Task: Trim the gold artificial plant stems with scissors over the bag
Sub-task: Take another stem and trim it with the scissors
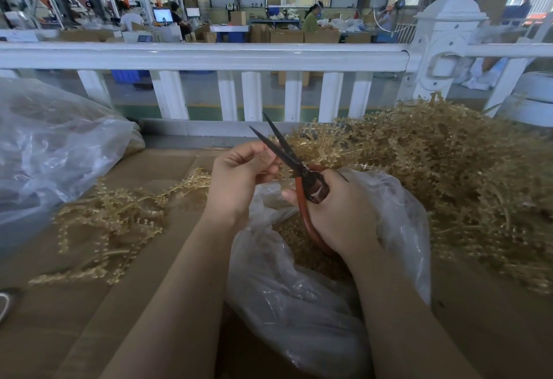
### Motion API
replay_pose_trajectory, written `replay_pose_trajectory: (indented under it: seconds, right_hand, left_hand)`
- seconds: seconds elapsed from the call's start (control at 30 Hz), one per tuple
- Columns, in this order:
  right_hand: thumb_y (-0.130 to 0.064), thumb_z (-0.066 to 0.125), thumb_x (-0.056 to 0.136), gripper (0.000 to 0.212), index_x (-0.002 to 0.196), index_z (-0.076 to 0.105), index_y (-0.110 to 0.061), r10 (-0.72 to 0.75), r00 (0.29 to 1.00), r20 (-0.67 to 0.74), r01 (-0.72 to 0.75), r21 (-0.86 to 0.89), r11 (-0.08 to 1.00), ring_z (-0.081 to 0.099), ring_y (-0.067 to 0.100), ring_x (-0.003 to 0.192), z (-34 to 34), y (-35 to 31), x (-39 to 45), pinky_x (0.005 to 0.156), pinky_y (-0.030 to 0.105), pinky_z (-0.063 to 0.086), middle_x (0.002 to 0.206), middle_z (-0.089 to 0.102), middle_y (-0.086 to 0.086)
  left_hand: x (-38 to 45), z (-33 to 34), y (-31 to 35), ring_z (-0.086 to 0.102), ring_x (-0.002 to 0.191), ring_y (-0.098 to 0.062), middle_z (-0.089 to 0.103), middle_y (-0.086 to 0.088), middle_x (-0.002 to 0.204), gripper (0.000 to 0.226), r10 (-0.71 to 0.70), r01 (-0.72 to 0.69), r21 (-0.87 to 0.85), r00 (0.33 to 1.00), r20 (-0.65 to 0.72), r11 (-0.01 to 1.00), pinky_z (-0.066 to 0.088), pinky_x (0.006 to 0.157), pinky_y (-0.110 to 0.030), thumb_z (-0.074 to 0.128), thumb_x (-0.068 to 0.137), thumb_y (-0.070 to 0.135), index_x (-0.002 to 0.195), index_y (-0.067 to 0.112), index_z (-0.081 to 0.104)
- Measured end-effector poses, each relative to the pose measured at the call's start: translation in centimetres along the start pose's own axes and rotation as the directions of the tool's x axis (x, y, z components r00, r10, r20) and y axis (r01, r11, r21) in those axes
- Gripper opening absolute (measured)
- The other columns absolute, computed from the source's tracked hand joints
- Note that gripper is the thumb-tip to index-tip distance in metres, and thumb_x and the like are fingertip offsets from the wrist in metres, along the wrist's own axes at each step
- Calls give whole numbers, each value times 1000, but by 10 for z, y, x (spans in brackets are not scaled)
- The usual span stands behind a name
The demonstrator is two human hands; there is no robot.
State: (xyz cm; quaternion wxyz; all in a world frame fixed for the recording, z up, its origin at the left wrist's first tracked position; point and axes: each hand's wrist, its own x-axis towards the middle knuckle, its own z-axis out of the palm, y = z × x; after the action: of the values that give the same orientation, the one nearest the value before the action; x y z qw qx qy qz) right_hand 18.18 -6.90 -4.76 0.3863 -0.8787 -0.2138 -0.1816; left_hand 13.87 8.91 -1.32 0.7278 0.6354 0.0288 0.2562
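Mid-frame, my left hand (pixel 239 175) pinches 1 light, springy gold stem (pixel 276 172) near its base, my right hand (pixel 344 208) gripping the part-open scissors (pixel 287 157) above the bag (pixel 299 297).

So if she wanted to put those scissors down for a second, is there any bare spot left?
Yes: bare cardboard lies between the big plastic bag at left and the loose gold stems. More shows at the near left edge. The right side is crowded with the large stem pile, and the open bag fills the middle.
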Motion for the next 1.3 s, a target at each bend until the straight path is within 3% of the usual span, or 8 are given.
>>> replay_pose_trajectory:
  seconds: [0.2, 0.47, 0.73, 0.9, 1.03, 1.17, 1.3]
  right_hand:
    - [-89, 46, 67, 63, 87, 57, -31, -16, 1000, -22, 15, -26, 1000, 45, -10, 66, -1, 1, 0, 54, 14, 33, 72, 53, -24]
    - [-87, 45, 67, 62, 74, 56, -26, -55, 997, -57, 50, -89, 995, 50, 0, 62, -3, -2, -2, 56, 23, 44, 65, 56, -16]
    - [-82, 60, 69, 59, 73, 60, -23, -51, 997, -65, 49, -40, 998, 53, -1, 62, -1, 0, -3, 55, 21, 44, 66, 58, -16]
    - [-81, 62, 71, 59, 73, 60, -22, -44, 997, -57, 41, -60, 997, 57, 5, 63, -1, 1, -2, 58, 26, 52, 67, 62, -11]
    - [-81, 63, 71, 57, 69, 57, -24, -60, 995, -79, 54, -71, 996, 53, 0, 60, -1, 0, -1, 53, 14, 42, 63, 57, -14]
    - [-79, 66, 70, 54, 63, 50, -28, -59, 995, -85, 56, -34, 998, 49, -3, 57, -1, -3, -2, 50, 14, 34, 58, 52, -16]
    - [-87, 54, 64, 54, 62, 48, -33, -44, 996, -79, 49, 60, 997, 50, -3, 56, -2, -4, -3, 52, 15, 32, 56, 51, -18]
  left_hand:
    - [-1, 0, 1, 60, 67, -9, 68, 5, 70, 20, 44, -44, 36, 999, -1, 998, 51, 70, -24, 58, 94, -2, 89, 10, 72]
    - [-3, 0, 5, 62, 63, -1, 71, 4, 74, 24, 69, -68, 49, 998, -11, 996, 46, 59, -12, 56, 94, -7, 87, 10, 71]
    - [-2, 1, 6, 63, 68, -4, 70, 5, 74, 23, 51, -51, 7, 999, 17, 999, 50, 66, -16, 54, 94, -7, 86, 9, 69]
    - [-2, 1, 6, 64, 70, -6, 70, 4, 76, 23, 43, -43, 4, 999, 11, 999, 51, 69, -18, 54, 94, -7, 86, 9, 68]
    - [-2, 1, 7, 63, 71, -7, 69, 2, 77, 24, 38, -38, 11, 999, 10, 999, 50, 70, -20, 54, 94, -6, 85, 11, 69]
    - [-4, 1, 8, 58, 74, -13, 67, 0, 77, 21, 27, -28, 16, 1000, 10, 999, 47, 75, -27, 58, 95, 1, 84, 15, 70]
    - [-3, 2, 10, 61, 69, -8, 69, 4, 73, 18, 1, -1, 2, 1000, -13, 1000, 49, 71, -22, 58, 96, 6, 84, 14, 70]
